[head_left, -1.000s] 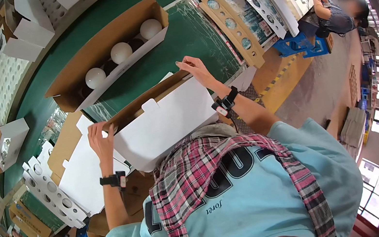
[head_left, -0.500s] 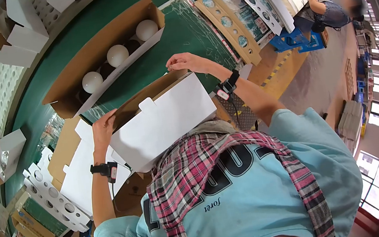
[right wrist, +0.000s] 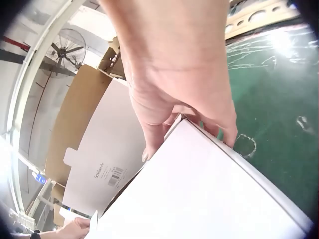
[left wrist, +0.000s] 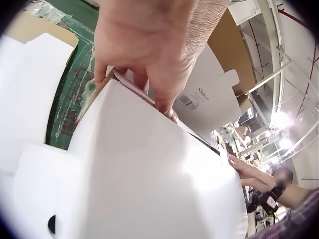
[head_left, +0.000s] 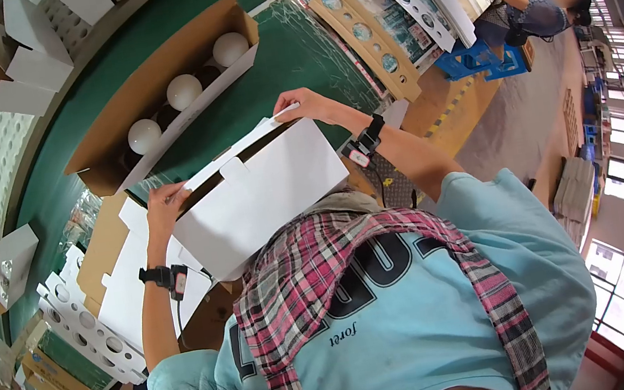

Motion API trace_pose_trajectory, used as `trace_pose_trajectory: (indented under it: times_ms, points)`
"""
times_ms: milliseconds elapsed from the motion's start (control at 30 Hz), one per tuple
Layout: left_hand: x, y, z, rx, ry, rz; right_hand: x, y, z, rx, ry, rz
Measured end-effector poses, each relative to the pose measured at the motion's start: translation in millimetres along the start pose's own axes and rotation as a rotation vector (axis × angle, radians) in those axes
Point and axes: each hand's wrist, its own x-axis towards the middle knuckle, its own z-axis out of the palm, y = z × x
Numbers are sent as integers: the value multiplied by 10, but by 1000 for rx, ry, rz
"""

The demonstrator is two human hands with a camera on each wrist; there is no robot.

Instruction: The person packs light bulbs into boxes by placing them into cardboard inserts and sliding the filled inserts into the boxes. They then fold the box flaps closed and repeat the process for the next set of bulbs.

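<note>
A white cardboard box [head_left: 263,190] stands against the person's waist. Its long lid flap [head_left: 229,155] is tilted over the top, leaving a dark gap along the near side, where a small tab sticks up. The left hand [head_left: 163,207] grips the lid at the left corner; in the left wrist view its thumb [left wrist: 167,112] lies along the lid's edge, the fingers reaching over the far side. At the other end, the right hand [head_left: 307,105] pinches the lid's right corner, its fingers [right wrist: 227,132] over the box's end.
Beyond it, an open brown-lined box [head_left: 153,77] holds three white globes [head_left: 184,92] on the green table [head_left: 299,52]. Flat cardboard inserts with round holes [head_left: 362,34] lie at the right, white ones [head_left: 89,325] at the left. Another person [head_left: 531,13] works at the far right.
The lid flap has swung from upright, brown inside showing, to tilted over the opening with its white face up. Both hands have moved with it, and the right hand has shifted a little left.
</note>
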Motion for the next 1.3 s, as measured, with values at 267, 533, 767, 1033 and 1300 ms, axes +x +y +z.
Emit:
trace_pose_trajectory:
  times_ms: [267, 533, 767, 1033, 1300]
  points:
    - [-240, -149, 40, -300, -116, -56, -190, 188, 11, 223, -7, -47]
    - [-448, 11, -101, -637, -236, -208, -338, 202, -30, 88, -18, -98]
    - [-703, 186, -56, -525, -222, -87, -264, 173, -70, 179, -107, -142]
    - [73, 415, 122, -149, -542, -43, -372, 39, -129, 220, -189, -131]
    - [159, 1229, -81, 76, -485, 78, -1105, -48, -233, 47, 278, -309]
